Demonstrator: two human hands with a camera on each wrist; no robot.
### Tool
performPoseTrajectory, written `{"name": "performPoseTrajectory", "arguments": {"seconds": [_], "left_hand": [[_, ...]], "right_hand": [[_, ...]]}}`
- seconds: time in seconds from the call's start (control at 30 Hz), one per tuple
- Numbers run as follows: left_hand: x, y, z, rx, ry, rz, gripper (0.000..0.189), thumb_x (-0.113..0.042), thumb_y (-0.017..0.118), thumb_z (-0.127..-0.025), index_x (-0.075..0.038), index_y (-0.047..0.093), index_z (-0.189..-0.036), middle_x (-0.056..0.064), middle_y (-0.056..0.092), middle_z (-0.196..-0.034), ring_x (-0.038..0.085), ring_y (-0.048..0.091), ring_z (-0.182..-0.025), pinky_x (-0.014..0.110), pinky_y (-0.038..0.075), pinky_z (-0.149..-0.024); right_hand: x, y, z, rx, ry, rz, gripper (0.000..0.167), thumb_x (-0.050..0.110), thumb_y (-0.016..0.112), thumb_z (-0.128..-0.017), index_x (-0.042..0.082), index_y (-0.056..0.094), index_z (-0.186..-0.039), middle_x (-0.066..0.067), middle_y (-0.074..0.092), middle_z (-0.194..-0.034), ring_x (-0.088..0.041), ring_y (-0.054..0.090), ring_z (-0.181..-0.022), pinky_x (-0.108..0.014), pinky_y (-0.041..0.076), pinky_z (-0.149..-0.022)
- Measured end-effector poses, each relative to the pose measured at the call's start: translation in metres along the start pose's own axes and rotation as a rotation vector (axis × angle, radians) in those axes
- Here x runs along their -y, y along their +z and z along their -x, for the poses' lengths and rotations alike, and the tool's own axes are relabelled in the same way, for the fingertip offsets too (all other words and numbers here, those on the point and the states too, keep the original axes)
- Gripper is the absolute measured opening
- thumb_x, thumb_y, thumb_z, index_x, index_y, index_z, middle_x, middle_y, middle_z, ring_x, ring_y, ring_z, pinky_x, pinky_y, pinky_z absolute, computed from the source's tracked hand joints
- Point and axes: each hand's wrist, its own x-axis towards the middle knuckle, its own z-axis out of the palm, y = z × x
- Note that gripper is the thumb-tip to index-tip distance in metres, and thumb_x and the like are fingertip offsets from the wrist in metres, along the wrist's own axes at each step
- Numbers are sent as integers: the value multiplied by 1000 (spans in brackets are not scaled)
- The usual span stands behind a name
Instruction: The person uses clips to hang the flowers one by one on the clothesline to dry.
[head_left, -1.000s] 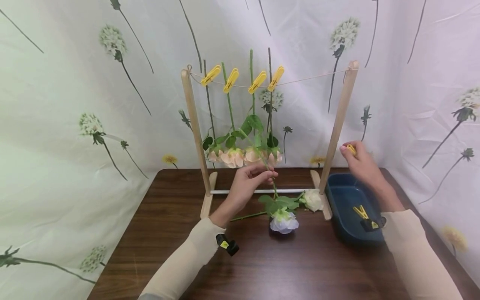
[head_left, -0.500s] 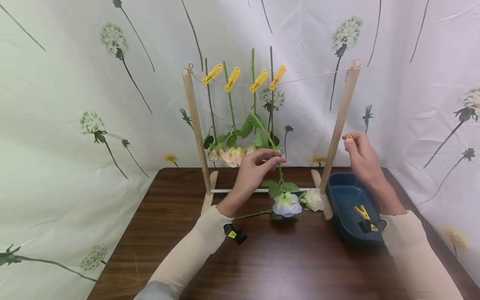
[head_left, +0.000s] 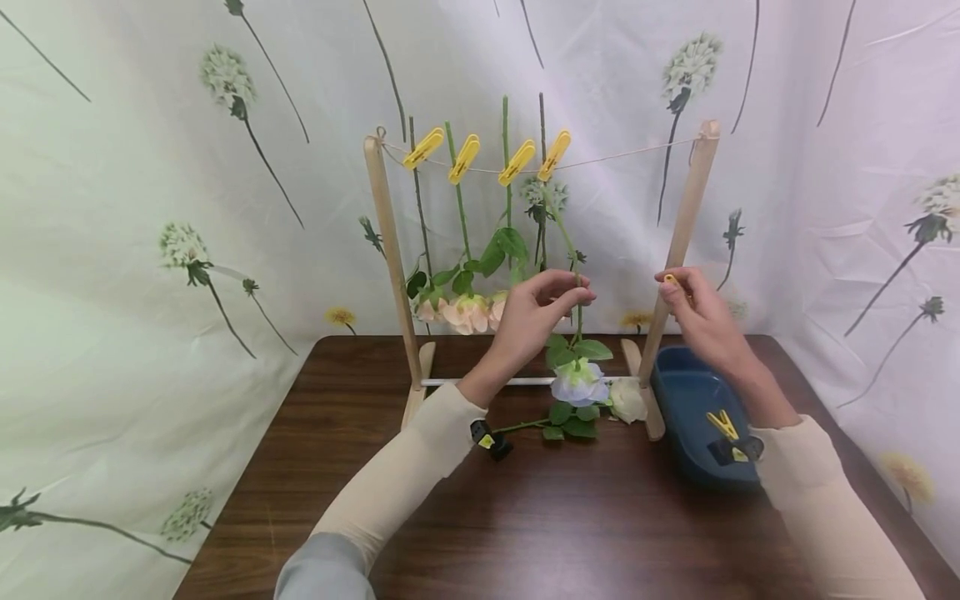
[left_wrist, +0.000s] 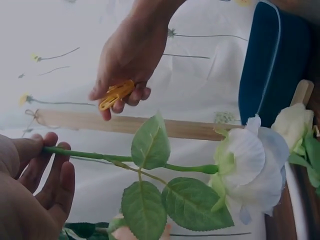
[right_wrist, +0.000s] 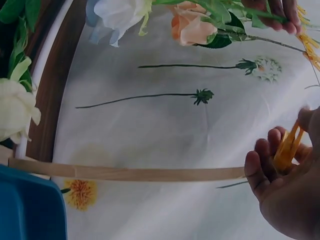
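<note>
My left hand (head_left: pixel 536 317) pinches the green stem of a pale blue-white artificial rose (head_left: pixel 580 383), which hangs head down. Its petals and leaves fill the middle of the left wrist view. By the right post, my right hand (head_left: pixel 701 317) holds a yellow clothespin (left_wrist: pixel 116 95) between thumb and fingers. Several peach roses (head_left: pixel 467 313) hang upside down from a thin string (head_left: pixel 615 157), each clipped by a yellow clothespin (head_left: pixel 556 155); my left hand partly covers some of them. On the table lies a white rose (head_left: pixel 627 401), partly behind the blue-white one.
A wooden frame (head_left: pixel 681 208) with two posts and a white lower bar (head_left: pixel 457 382) carries the string. At its right stands a blue basin (head_left: pixel 686 450) with another yellow clothespin (head_left: pixel 723 424) inside. Leaves and a stem (head_left: pixel 525 425) lie on the brown table (head_left: pixel 525 533).
My left hand has raised the blue-white rose and moved it rightward, its stem now more upright. My right hand, still holding the clothespin, has risen slightly and shifted left to the post.
</note>
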Motion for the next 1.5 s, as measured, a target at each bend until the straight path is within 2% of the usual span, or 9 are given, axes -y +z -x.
{"name": "performPoseTrajectory", "arguments": {"seconds": [0.17, 0.33, 0.5, 0.6, 0.73, 0.87, 1.1, 1.37, 1.5], "left_hand": [[-4, 5, -13, -18, 57, -34, 20, -24, 70, -105, -11, 77, -120, 6, 82, -110, 12, 76, -103, 44, 63, -90], [-8, 8, -25, -45, 57, -75, 19, -25, 73, -104, -12, 78, -117, 4, 82, -106, 20, 77, -97, 35, 63, -84], [-11, 9, -37, -55, 49, -113, 21, -25, 74, -103, -11, 78, -118, 4, 82, -106, 18, 77, -92, 26, 62, -80], [-12, 10, -44, -62, 74, -127, 20, -21, 73, -103, -8, 78, -117, 7, 82, -107, 19, 77, -93, 26, 63, -80], [-14, 14, -53, -69, 97, -161, 19, -17, 73, -103, -6, 78, -117, 9, 82, -107, 21, 78, -93, 24, 63, -80], [-19, 17, -62, -66, 72, -205, 20, -18, 72, -103, -6, 77, -119, 8, 82, -109, 14, 77, -94, 20, 62, -80], [-24, 21, -78, -76, 53, -172, 19, -13, 71, -104, -1, 75, -119, 13, 81, -110, 18, 77, -99, 20, 62, -81], [-26, 19, -88, -115, 42, -176, 20, -14, 69, -105, 0, 74, -119, 14, 80, -113, 20, 79, -96, 24, 64, -80], [-28, 18, -91, -128, 21, -187, 18, -13, 68, -106, -1, 75, -118, 14, 81, -111, 17, 80, -94, 20, 63, -77]], "right_hand": [[2, 4, -3, -52, -76, 58, 33, 26, 65, -108, 4, 69, -132, -10, 57, -115, -8, 44, -97, -29, 36, -82], [5, 6, -6, -93, -123, 94, 31, 20, 76, -101, 5, 74, -129, -10, 62, -106, -5, 48, -92, -31, 42, -83], [10, 6, -9, -118, -124, 74, 34, 18, 76, -101, 5, 71, -132, -10, 65, -106, 0, 53, -92, -20, 45, -83], [14, 5, -12, -129, -116, 51, 36, 18, 74, -103, 5, 69, -136, -12, 67, -107, 0, 54, -92, -12, 43, -81], [19, 3, -16, -139, -106, 42, 37, 19, 72, -104, 5, 68, -138, -16, 71, -107, 4, 56, -92, -13, 43, -82], [30, 1, -22, -153, -98, 32, 36, 20, 72, -104, 5, 68, -136, -18, 73, -110, 8, 58, -92, -15, 45, -84], [58, -7, -43, -207, -146, -27, 31, 14, 76, -100, 0, 71, -127, -20, 75, -112, 10, 64, -92, -7, 51, -82], [92, -17, -65, -254, -151, -55, 24, 10, 77, -99, -2, 73, -119, -11, 75, -111, 8, 67, -88, -9, 54, -81], [103, -21, -77, -272, -144, -98, 18, 9, 77, -99, -1, 74, -113, 4, 76, -105, 4, 69, -87, -11, 56, -82]]}}
